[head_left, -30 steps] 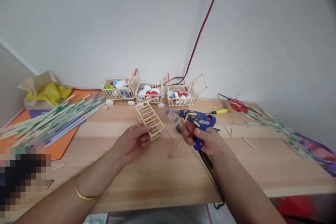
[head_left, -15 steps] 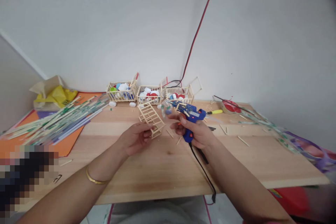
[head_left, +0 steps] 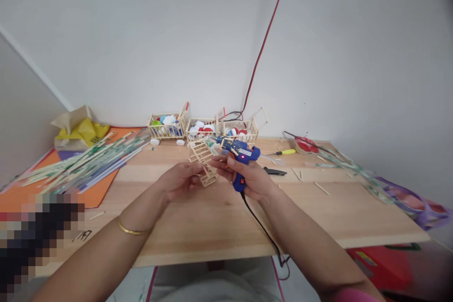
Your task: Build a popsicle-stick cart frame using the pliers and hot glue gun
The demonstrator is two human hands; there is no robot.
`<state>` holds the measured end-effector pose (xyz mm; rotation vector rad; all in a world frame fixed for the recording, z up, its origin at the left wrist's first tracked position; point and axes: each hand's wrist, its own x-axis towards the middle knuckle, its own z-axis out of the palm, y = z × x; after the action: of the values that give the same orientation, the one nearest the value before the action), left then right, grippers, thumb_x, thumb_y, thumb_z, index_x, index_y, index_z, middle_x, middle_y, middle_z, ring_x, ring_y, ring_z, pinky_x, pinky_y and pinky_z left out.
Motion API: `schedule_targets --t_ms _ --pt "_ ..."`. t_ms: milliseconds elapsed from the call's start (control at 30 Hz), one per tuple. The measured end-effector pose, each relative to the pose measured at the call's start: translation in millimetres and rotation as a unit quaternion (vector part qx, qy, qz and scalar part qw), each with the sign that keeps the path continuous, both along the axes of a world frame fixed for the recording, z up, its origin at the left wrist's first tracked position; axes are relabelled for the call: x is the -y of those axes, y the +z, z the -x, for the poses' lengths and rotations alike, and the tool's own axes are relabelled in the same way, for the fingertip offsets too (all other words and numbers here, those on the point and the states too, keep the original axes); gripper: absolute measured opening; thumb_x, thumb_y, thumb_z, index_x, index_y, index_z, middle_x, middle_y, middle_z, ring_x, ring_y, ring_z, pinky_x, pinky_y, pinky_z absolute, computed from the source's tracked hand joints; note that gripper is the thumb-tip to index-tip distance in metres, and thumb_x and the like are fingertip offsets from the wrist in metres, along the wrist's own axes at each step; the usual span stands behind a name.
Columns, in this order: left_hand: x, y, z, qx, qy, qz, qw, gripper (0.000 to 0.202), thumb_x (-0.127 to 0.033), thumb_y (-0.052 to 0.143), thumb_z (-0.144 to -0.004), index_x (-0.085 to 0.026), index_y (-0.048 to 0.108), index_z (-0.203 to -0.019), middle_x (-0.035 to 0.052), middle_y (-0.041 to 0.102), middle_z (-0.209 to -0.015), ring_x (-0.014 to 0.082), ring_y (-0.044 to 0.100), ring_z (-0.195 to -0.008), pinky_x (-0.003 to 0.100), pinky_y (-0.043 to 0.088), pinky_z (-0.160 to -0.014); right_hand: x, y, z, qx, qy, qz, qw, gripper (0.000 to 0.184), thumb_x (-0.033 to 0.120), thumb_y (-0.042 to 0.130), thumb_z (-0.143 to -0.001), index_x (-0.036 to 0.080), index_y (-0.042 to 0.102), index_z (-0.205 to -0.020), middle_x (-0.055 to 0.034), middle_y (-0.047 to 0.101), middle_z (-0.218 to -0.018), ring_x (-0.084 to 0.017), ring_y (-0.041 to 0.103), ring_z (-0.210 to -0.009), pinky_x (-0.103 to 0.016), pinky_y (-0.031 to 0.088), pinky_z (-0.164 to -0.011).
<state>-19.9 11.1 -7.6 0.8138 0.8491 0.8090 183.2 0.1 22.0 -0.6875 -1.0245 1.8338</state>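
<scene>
The glue gun (head_left: 244, 152) is smooth plastic, the frame (head_left: 201, 152) matt wood, the bangle (head_left: 129, 231) shiny, probably metal.

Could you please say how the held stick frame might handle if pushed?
The stick frame is probably light, being mostly gaps between thin sticks. It seems stiff, its sides looking straight in the left hand. Such slender pieces could snap if pushed hard.

In my left grip (head_left: 182, 180) I pinch the near left side of a small open frame (head_left: 202, 155) of pale wooden sticks, its crossbars set like ladder rungs, tilted with its long sides slanting down to the right. My right grip (head_left: 254, 178) wraps the handle of a blue glue gun (head_left: 244, 153), light bits on its barrel, a small light glowing, its nozzle pointing left, close to the frame's upper part.
</scene>
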Motion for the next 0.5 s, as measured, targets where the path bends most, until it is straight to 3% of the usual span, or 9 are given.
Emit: schedule_targets --t_ms 67,133,233,267,367,500 --pt "-1 9.0 13 -0.139 0.019 -0.049 0.989 0.034 -0.038 0.079 -0.060 -0.011 0.071 -0.079 -0.0012 0.051 -0.055 0.0059 0.031 -0.046 0.018 0.020 -0.042 1 4.2 -8 0.015 -0.007 -0.017 1.000 0.019 0.031 0.072 -0.075 0.019 0.067 -0.089 -0.0049 0.069 -0.105 -0.017 0.065 -0.102 -0.027 0.051 -0.087" --pt "3 23.6 24 -0.267 0.121 -0.127 0.948 0.031 -0.037 0.080 -0.057 -0.012 0.071 -0.072 -0.0013 0.051 -0.053 0.0079 0.036 -0.048 0.019 0.022 -0.044 4 8.4 -15 0.021 -0.006 -0.032 0.999 0.018 0.032 0.072 -0.074 0.020 0.067 -0.087 -0.0045 0.069 -0.105 -0.018 0.065 -0.101 -0.028 0.052 -0.086" --pt "15 49.2 23 -0.319 0.256 -0.263 0.874 0.024 -0.034 0.078 -0.060 -0.016 0.071 -0.074 -0.0027 0.051 -0.054 0.0092 0.040 -0.051 0.020 0.027 -0.048 10 13.9 -21 0.024 0.007 -0.044 0.999 0.016 0.031 0.073 -0.073 0.020 0.068 -0.083 -0.0038 0.069 -0.103 -0.019 0.065 -0.100 -0.029 0.052 -0.085" --pt "20 56.7 18 -0.304 0.259 -0.299 0.867 0.028 -0.032 0.078 -0.061 -0.018 0.071 -0.084 -0.0037 0.051 -0.056 0.0092 0.040 -0.052 0.020 0.029 -0.050 12 15.6 -22 0.029 0.014 -0.046 0.998 0.017 0.032 0.074 -0.073 0.020 0.068 -0.084 -0.0039 0.069 -0.103 -0.019 0.065 -0.099 -0.029 0.052 -0.084" --pt "27 73.3 -4 -0.249 0.195 -0.352 0.881 0.047 -0.027 0.077 -0.061 -0.021 0.066 -0.106 -0.0031 0.058 -0.066 0.0099 0.045 -0.054 0.021 0.034 -0.053 20 20.5 -21 0.050 0.031 -0.050 0.997 0.021 0.033 0.074 -0.072 0.019 0.068 -0.087 -0.0047 0.068 -0.105 -0.018 0.066 -0.097 -0.030 0.052 -0.085" --pt "32 94.5 -20 -0.265 0.224 -0.400 0.848 0.009 -0.023 0.072 -0.065 -0.018 0.072 -0.072 0.0015 0.064 -0.070 0.0142 0.054 -0.067 0.022 0.039 -0.061 28 24.7 -25 0.046 0.031 -0.062 0.997 0.020 0.033 0.075 -0.071 0.019 0.067 -0.084 -0.0051 0.068 -0.105 -0.019 0.066 -0.096 -0.032 0.053 -0.085"
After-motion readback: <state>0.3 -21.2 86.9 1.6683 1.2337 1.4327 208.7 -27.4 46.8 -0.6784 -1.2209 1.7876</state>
